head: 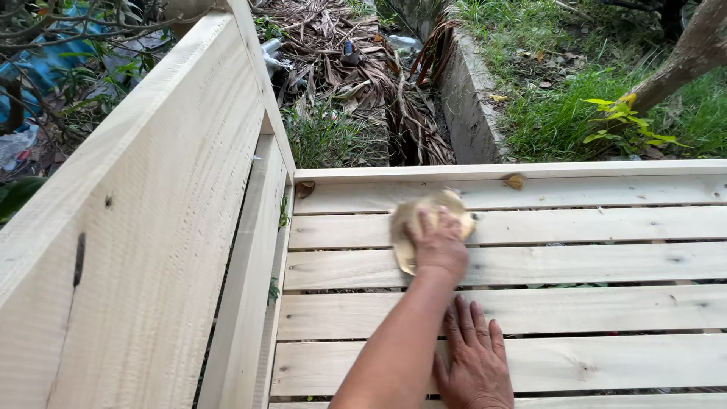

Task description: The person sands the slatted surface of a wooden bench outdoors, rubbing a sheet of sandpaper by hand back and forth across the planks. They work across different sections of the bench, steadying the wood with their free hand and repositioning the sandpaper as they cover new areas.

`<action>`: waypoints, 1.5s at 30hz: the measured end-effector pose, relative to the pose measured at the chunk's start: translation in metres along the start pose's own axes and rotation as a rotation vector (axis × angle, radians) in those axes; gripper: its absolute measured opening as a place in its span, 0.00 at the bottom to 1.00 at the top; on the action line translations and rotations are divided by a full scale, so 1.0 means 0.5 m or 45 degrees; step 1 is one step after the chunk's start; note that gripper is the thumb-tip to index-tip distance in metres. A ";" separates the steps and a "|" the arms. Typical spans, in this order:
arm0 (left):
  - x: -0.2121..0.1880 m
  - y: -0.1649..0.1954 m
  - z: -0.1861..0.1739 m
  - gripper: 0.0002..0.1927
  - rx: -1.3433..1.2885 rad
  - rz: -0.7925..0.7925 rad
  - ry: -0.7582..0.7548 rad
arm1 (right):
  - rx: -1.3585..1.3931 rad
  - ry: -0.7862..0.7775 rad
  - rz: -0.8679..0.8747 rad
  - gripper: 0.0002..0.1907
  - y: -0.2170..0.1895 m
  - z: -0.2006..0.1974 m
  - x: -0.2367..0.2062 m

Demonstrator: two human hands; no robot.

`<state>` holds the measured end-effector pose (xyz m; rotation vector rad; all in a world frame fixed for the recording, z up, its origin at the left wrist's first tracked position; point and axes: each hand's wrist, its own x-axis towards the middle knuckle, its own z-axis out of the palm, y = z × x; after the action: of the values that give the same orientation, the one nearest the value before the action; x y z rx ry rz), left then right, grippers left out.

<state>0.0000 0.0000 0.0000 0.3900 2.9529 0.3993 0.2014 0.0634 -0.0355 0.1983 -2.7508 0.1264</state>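
The tan pad [432, 220] lies pressed under the left hand [443, 246], fingers curled on it (right hand [475, 360] flat, empty, nearer the body) on the slatted surface [606, 261].

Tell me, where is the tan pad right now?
The tan pad lies under the left hand on the wooden slats, near the far rail.

One hand [441, 246] pressed a tan cloth [413, 220] flat on the pale wooden slats [606, 261]. The other hand [475, 356] lay flat on a nearer slat, fingers spread. A tall wooden side [144, 227] stood to the left. Green grass [560, 106] grew beyond.
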 end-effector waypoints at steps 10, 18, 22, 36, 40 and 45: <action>-0.074 -0.356 -0.002 0.23 -0.047 -0.268 0.451 | -0.090 0.211 -0.063 0.40 0.002 0.015 -0.003; 0.026 -0.170 -0.031 0.15 -0.401 0.307 0.309 | -0.077 0.104 -0.028 0.41 -0.002 0.001 -0.003; 0.046 -0.244 -0.074 0.15 -0.207 0.062 0.386 | -0.114 0.113 -0.027 0.40 -0.007 -0.003 0.001; 0.089 -0.121 -0.059 0.20 -0.397 0.266 0.404 | -0.103 0.018 -0.003 0.40 -0.014 -0.025 0.001; 0.060 -0.284 -0.120 0.19 -0.272 0.083 0.373 | -0.128 0.097 -0.022 0.39 -0.018 -0.023 0.004; 0.037 -0.305 -0.143 0.17 -0.219 0.085 0.214 | -0.111 0.104 -0.024 0.39 -0.016 -0.022 0.005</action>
<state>-0.0655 -0.1545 0.0244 0.4551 3.0395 0.7222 0.2044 0.0564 -0.0241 0.1909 -2.6662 0.0090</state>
